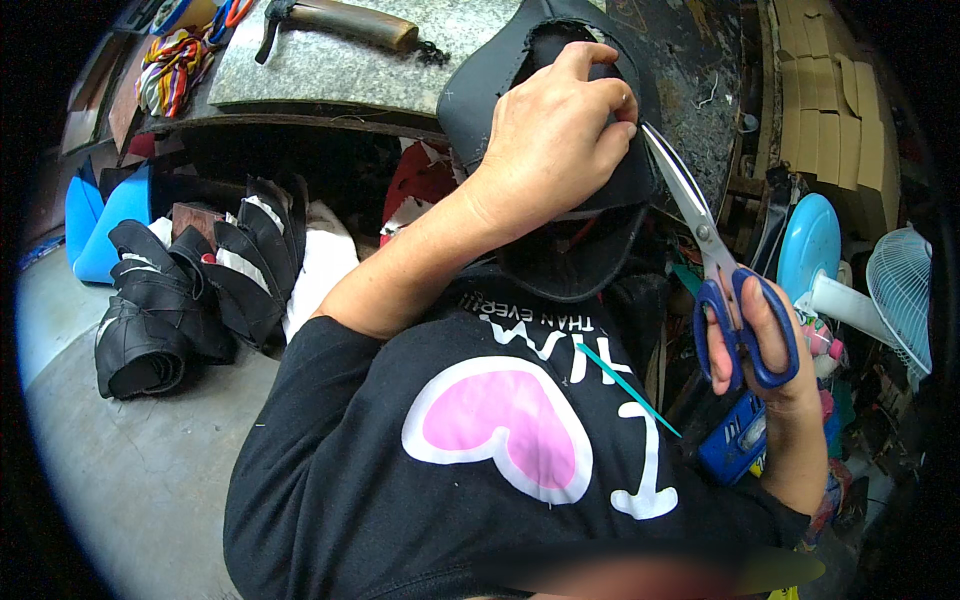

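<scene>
My left hand (560,130) is over a black leather-like piece (470,95) with a ragged round opening, its thumb and fingers pinched together at the piece's right side. What lies right between the fingertips is too small to make out, but the hand rests on the piece. In my right hand (770,335) is a pair of scissors (688,190) with blue handle loops, fingers through the loops. The long blades look nearly closed, and their tips point up to just beside my left fingertips. Below hangs a curved black part (565,270), in front of my shirt.
A hammer (345,22) with a wooden handle lies on a speckled stone slab (300,80). Colourful cords (172,72) hang left of it. Bundled black pieces (150,320) and blue sheets (110,220) sit on the floor. A fan (895,300) and stacked cardboard (830,110) stand right.
</scene>
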A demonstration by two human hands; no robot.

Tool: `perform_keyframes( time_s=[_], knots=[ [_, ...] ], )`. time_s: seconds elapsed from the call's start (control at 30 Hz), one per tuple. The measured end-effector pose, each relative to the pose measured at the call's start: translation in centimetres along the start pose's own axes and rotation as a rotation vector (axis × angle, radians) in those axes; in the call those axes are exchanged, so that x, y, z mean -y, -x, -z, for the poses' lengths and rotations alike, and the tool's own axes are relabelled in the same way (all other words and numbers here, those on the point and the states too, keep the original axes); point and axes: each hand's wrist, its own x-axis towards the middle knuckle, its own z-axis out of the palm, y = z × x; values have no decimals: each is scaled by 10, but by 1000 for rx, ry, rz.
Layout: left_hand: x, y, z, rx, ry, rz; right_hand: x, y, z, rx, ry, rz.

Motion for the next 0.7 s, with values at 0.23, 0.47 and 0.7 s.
perform_keyframes(
  time_s=[0.23,0.47,0.7],
  knots=[
    [-2,3,-4,-58,7,-16,29,0,4,9,127,-68],
    [2,7,-6,-88,74,38,9,-11,-7,13,47,4],
    [3,13,-9,-130,116,33,9,-13,3,65,78,2]
  ],
)
